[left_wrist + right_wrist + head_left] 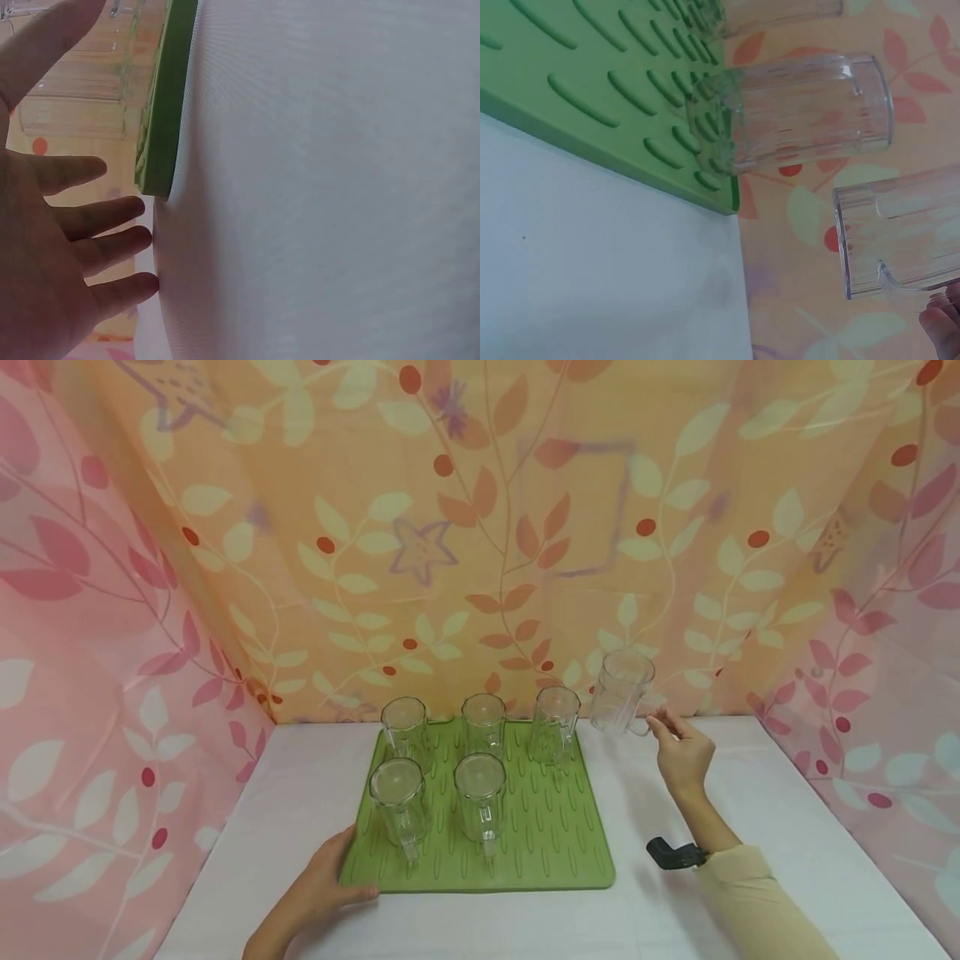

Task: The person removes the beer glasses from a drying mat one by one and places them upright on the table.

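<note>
My right hand (684,752) pinches the handle of a clear glass mug (622,693) between thumb and fingers. The mug hangs above the table, just past the back right corner of a green ridged mat (547,852). In the right wrist view this mug (900,232) is clear of the mat, near a standing mug (802,112). My left hand (322,881) is at the mat's front left corner, fingers spread and fairly straight in the left wrist view. Three clear mugs make the back row, among them a right one (555,727); two stand in front, including a left one (400,802).
A white-covered table (540,927) lies under the mat. Patterned cloth rises behind it as an orange back wall (510,527), with pink cloth (75,693) on both sides. A black strap piece (675,853) sits at my right wrist by the beige sleeve (757,893).
</note>
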A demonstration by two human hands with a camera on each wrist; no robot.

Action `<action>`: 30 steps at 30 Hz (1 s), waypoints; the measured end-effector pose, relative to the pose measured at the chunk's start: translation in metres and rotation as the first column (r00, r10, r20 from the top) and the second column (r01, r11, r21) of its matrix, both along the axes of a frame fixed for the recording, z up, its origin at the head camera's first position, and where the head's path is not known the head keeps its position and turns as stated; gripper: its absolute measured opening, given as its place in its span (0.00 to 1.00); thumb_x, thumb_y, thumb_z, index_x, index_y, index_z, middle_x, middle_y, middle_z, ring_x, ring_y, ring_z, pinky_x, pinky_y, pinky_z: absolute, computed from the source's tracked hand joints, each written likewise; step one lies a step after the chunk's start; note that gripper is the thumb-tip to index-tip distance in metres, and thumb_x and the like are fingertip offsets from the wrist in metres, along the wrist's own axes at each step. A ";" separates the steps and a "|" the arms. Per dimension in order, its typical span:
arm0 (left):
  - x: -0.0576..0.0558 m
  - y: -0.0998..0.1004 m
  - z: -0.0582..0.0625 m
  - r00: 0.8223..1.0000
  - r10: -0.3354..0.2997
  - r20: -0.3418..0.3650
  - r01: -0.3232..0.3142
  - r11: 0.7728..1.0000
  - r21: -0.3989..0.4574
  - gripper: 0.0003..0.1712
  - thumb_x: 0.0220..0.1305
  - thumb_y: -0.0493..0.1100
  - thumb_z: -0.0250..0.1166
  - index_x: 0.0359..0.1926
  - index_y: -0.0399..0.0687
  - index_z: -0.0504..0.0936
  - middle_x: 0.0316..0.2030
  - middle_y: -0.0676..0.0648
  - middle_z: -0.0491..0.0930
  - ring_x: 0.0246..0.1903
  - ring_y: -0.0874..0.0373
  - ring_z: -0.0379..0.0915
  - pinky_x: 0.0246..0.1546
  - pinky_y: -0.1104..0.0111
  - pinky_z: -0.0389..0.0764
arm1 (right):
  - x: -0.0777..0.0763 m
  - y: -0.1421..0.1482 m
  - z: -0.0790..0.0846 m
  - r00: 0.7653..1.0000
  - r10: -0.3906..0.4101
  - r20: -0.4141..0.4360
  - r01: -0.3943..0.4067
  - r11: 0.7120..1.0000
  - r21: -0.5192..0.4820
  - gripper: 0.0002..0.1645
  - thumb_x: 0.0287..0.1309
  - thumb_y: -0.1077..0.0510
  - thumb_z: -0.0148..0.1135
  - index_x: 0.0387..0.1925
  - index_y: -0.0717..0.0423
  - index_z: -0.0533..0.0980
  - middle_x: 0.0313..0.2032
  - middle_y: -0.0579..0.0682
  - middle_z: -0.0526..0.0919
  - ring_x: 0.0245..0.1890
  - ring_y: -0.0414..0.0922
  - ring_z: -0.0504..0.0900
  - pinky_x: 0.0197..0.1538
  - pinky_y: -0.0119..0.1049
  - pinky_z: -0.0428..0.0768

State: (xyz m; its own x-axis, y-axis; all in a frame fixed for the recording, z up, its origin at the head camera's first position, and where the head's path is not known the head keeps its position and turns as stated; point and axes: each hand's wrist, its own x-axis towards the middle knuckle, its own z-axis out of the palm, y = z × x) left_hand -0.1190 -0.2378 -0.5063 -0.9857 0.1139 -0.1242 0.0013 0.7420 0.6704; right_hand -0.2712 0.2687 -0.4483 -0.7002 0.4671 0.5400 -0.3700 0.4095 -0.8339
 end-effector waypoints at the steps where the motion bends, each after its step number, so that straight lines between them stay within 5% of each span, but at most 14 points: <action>1: 0.000 0.000 0.000 1.000 -0.002 -0.003 0.002 1.000 -0.007 0.65 0.42 0.55 0.79 0.71 0.26 0.54 0.68 0.23 0.58 0.68 0.25 0.52 0.67 0.36 0.59 | -0.001 0.000 -0.002 1.000 -0.002 0.004 0.002 1.000 0.003 0.17 0.53 0.68 0.69 0.44 0.74 0.81 0.40 0.70 0.85 0.28 0.18 0.78 0.34 0.10 0.76; 13: 0.000 0.000 -0.002 0.999 -0.016 -0.036 0.013 0.998 -0.067 0.62 0.40 0.53 0.80 0.67 0.21 0.59 0.63 0.24 0.65 0.65 0.27 0.59 0.65 0.38 0.63 | -0.014 0.005 -0.029 0.997 -0.070 0.012 0.070 0.997 0.022 0.13 0.53 0.69 0.69 0.41 0.73 0.82 0.37 0.69 0.86 0.25 0.15 0.75 0.31 0.08 0.72; 30: -0.004 -0.001 -0.002 1.000 0.017 -0.013 -0.019 0.990 -0.140 0.58 0.39 0.48 0.81 0.67 0.26 0.62 0.64 0.27 0.66 0.65 0.28 0.60 0.64 0.39 0.65 | -0.024 0.000 -0.056 0.987 -0.163 0.020 0.161 0.985 0.061 0.10 0.53 0.67 0.69 0.38 0.71 0.84 0.33 0.67 0.87 0.25 0.12 0.71 0.30 0.07 0.66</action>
State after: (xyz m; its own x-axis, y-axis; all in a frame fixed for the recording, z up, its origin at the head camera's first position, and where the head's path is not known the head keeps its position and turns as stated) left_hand -0.1225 -0.2385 -0.5087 -0.9889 0.0787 -0.1261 -0.0055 0.8283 0.5602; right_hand -0.2953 0.2691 -0.5038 -0.6312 0.5433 0.5535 -0.2747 0.5108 -0.8146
